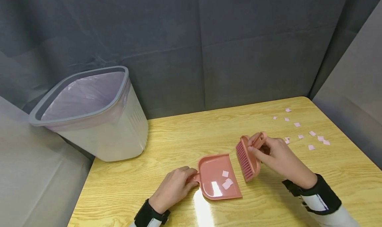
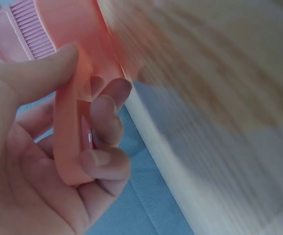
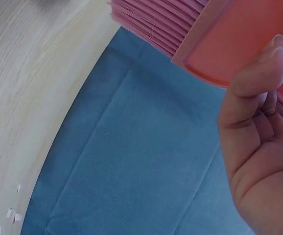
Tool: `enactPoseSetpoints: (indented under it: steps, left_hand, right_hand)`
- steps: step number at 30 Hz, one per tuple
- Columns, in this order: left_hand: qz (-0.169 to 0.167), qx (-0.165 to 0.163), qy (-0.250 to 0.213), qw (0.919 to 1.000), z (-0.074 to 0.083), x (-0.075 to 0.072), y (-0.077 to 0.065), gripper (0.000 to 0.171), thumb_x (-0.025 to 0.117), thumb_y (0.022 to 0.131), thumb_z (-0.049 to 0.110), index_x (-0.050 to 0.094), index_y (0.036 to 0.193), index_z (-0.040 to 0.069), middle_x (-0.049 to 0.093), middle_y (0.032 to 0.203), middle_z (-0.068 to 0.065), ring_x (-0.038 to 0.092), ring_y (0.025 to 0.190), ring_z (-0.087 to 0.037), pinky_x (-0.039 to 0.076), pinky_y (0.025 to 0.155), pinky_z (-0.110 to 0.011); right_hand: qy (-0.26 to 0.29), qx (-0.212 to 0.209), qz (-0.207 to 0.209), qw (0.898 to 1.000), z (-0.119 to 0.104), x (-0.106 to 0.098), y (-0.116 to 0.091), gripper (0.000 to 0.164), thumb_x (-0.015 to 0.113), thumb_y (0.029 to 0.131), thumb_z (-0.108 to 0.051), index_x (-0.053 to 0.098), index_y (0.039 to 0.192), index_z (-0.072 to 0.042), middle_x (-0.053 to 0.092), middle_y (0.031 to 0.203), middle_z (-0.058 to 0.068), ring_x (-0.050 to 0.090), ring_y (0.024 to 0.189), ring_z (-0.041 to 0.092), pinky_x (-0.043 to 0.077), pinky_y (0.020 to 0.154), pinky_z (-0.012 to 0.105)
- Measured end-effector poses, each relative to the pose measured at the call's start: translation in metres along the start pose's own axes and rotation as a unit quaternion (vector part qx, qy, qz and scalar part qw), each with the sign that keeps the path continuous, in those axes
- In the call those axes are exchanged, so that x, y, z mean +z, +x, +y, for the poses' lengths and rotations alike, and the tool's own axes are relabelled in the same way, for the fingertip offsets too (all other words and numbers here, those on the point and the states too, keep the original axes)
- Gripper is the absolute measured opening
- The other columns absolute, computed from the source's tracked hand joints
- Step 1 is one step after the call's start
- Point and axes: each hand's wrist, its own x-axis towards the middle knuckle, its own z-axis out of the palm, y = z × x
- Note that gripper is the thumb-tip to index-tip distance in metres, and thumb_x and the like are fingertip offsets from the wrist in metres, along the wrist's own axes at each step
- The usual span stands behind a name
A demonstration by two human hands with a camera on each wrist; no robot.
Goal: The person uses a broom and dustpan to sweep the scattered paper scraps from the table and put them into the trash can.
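Observation:
My left hand (image 1: 176, 186) grips the short handle of a pink dustpan (image 1: 213, 169), which lies on the wooden table with its straight edge facing right. A few pale pink paper squares (image 1: 227, 183) rest in the pan. In the left wrist view, thumb and fingers wrap the dustpan handle (image 2: 68, 132). My right hand (image 1: 276, 154) holds a pink hand brush (image 1: 250, 159) by its handle, close to the right of the pan's edge. Its bristles (image 1: 244, 161) point toward the pan; the right wrist view shows the bristles (image 3: 161, 22) and the thumb against the brush.
More paper squares (image 1: 311, 133) lie scattered at the table's right rear. A bin (image 1: 119, 134) with a grey rim and a lilac liner stands at the left rear. Dark cloth (image 1: 179, 54) hangs behind the table (image 1: 185, 134), with pale cloth at both sides.

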Motion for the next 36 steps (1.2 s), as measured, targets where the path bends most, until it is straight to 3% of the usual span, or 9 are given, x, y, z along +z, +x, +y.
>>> enactPoseSetpoints:
  steps: [5,14,21,28,36]
  left_hand:
    - [0.008,0.005,0.004,0.9999,-0.001,-0.004,0.001,0.019,0.072,0.086,0.031,0.069,0.100,0.019,0.054,0.078,0.012,0.047,0.065,-0.001,0.040,0.055,-0.018]
    - [0.008,0.015,0.002,0.9999,-0.003,-0.009,0.004,0.021,0.070,0.088,0.032,0.069,0.103,0.018,0.058,0.083,0.011,0.050,0.069,-0.001,0.042,0.060,-0.018]
    - [0.029,0.009,-0.017,0.9994,-0.003,-0.023,0.001,0.022,0.068,0.088,0.034,0.071,0.105,0.020,0.061,0.086,0.011,0.053,0.072,0.000,0.045,0.062,-0.018]
    - [0.071,-0.024,-0.001,0.9972,-0.003,-0.054,-0.003,0.025,0.072,0.086,0.032,0.072,0.107,0.020,0.061,0.087,0.013,0.054,0.072,-0.001,0.046,0.062,-0.021]
    - [0.148,-0.014,0.059,0.9870,-0.012,-0.119,-0.009,0.030,0.079,0.081,0.026,0.072,0.109,0.015,0.061,0.085,0.011,0.055,0.072,-0.003,0.046,0.062,-0.024]
  right_hand:
    - [0.001,-0.010,0.002,1.000,0.004,0.002,0.006,0.011,0.063,0.094,-0.020,0.061,0.104,-0.015,0.063,0.084,-0.005,0.045,0.058,0.006,0.038,0.050,0.023]
    - [-0.019,-0.030,0.000,0.999,0.007,0.008,0.012,0.006,0.064,0.094,-0.018,0.059,0.091,-0.018,0.056,0.074,-0.008,0.041,0.057,0.004,0.037,0.050,0.022]
    - [-0.019,-0.019,0.011,1.000,0.005,0.001,0.007,0.011,0.064,0.094,-0.019,0.060,0.103,-0.015,0.059,0.078,-0.006,0.043,0.058,0.006,0.036,0.050,0.023]
    - [-0.018,-0.014,0.010,1.000,0.009,-0.003,0.004,0.012,0.063,0.094,-0.018,0.061,0.104,-0.014,0.062,0.078,-0.006,0.044,0.055,0.006,0.037,0.049,0.023]
    - [-0.027,-0.015,0.010,0.999,0.011,-0.003,0.002,0.012,0.064,0.093,-0.017,0.062,0.104,-0.012,0.058,0.071,-0.007,0.040,0.053,0.003,0.034,0.046,0.023]
